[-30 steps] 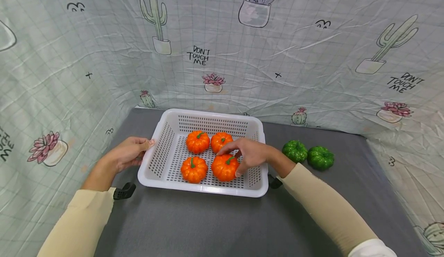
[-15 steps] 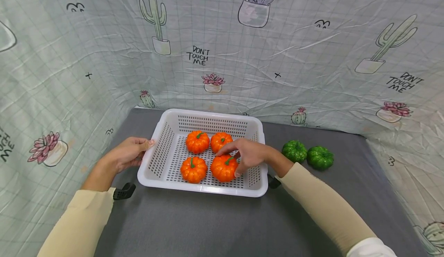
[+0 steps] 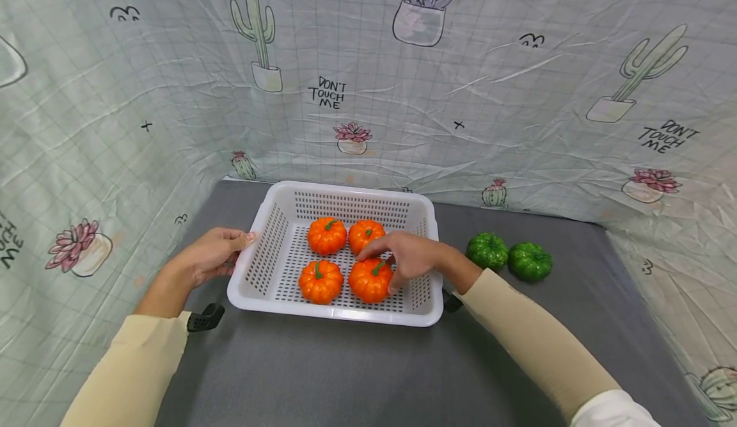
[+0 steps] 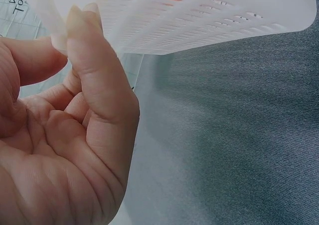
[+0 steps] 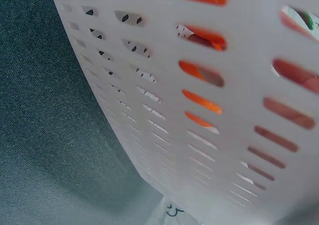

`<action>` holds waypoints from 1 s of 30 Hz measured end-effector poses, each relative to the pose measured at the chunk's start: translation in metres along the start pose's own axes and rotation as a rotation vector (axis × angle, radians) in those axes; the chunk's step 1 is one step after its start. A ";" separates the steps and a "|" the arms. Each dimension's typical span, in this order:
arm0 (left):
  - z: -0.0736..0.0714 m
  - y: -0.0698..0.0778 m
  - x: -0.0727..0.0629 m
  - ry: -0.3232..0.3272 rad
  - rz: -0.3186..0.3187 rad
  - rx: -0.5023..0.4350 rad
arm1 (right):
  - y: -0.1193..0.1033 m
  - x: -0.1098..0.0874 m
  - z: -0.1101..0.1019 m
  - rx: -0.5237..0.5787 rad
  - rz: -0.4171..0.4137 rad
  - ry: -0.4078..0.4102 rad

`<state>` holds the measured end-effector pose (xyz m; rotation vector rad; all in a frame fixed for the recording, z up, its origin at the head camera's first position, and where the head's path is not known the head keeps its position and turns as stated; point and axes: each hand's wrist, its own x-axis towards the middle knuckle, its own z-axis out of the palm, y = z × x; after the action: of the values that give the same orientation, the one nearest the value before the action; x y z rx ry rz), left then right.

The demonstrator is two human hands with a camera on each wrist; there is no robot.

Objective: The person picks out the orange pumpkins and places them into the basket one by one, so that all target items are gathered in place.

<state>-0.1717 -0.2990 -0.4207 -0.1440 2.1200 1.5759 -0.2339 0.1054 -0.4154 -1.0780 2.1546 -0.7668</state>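
A white perforated plastic basket [image 3: 336, 313] stands on the grey surface with several small orange pumpkins inside. My left hand [image 3: 213, 257] pinches the basket's left rim between thumb and fingers; the left wrist view shows that pinch from below. Reaching over the right wall, my right hand [image 3: 411, 259] grips the front right pumpkin [image 3: 368, 283], thumb on its near right side and fingers at its back. Around it sit a back right pumpkin [image 3: 364, 232], a back left pumpkin [image 3: 326, 238] and a front left pumpkin [image 3: 319, 284]. In the right wrist view the basket wall [image 5: 164, 110] largely hides the hand.
Two green pumpkins [image 3: 487, 251] [image 3: 530, 262] lie side by side on the grey surface [image 3: 322, 369], right of the basket. A pale cloth [image 3: 380, 94] printed with cacti hangs behind and along both sides.
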 end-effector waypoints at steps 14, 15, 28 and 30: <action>0.001 0.004 -0.002 -0.002 -0.004 -0.004 | -0.003 0.004 0.001 -0.028 0.055 -0.016; 0.001 0.004 -0.002 -0.002 -0.004 -0.004 | -0.004 0.004 0.001 -0.031 0.055 -0.016; 0.000 0.001 0.000 -0.005 -0.005 -0.013 | -0.006 0.004 0.003 -0.091 0.064 -0.014; 0.000 0.000 0.000 -0.008 -0.007 -0.015 | -0.006 0.004 0.004 -0.091 0.070 -0.016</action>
<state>-0.1720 -0.2990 -0.4202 -0.1500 2.1002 1.5859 -0.2304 0.0982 -0.4145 -1.0449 2.2200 -0.6312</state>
